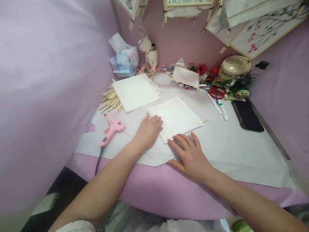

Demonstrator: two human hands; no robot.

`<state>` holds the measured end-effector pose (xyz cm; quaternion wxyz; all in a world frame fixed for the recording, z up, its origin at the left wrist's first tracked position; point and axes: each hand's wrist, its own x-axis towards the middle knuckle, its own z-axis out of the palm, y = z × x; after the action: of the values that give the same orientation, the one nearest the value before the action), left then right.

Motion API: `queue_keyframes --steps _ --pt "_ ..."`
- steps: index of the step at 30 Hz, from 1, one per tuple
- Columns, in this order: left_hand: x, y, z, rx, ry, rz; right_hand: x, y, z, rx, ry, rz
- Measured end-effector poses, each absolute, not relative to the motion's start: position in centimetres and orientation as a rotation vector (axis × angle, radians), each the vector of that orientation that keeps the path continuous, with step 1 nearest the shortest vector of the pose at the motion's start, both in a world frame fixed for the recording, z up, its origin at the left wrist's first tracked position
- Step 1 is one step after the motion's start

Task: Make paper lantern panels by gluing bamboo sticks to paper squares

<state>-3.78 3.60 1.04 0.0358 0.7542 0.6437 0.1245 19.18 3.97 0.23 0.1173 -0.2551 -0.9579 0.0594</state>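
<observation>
A white square fabric panel lies flat on the white sheet covering the table. My left hand rests on the panel's near left edge, fingers curled down against it. My right hand lies flat with fingers stretched out, fingertips touching the panel's near corner. Thin wooden sticks poke out from under the panel at its far and right corners. Neither hand holds anything.
A pink glue gun lies left of my left hand. Behind it sit a pile of wooden sticks and a second white panel. Red scissors, markers and a black phone lie at right.
</observation>
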Motion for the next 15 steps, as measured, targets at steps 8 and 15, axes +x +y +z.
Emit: queue_keyframes --steps 8,15 --pt "-3.67 3.59 1.16 2.307 1.98 0.38 19.01 3.86 0.15 -0.75 -2.835 0.155" --pt "-3.57 3.49 1.38 2.272 1.981 0.368 18.89 3.79 0.22 -0.761 -2.84 0.18"
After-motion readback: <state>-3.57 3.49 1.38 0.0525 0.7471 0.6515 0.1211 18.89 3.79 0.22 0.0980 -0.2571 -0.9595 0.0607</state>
